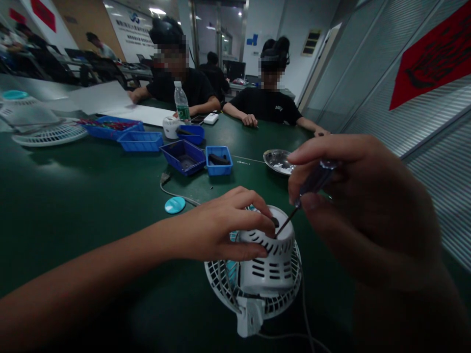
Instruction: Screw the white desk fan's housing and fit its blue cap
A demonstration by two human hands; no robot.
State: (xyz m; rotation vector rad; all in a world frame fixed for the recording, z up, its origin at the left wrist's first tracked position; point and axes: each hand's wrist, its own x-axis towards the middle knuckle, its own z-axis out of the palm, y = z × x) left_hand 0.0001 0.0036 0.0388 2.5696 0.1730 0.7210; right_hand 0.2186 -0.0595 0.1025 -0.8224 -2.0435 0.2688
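Note:
A small white fan (268, 267) lies face down on the green table (91, 196), its slotted motor housing pointing up and its grille underneath. My left hand (221, 228) grips the top of the housing with curled fingers. My right hand (353, 196) pinches a screwdriver (309, 189) with a dark handle. Its thin shaft slants down to the housing's top edge, close to my left fingertips.
Several blue bins (183, 156) stand mid-table, beside a metal dish (278, 161), a teal round cap (175, 204), a cable and a water bottle (181, 103). Another fan grille (47, 135) lies far left. Two people sit across the table. A ribbed wall runs along the right.

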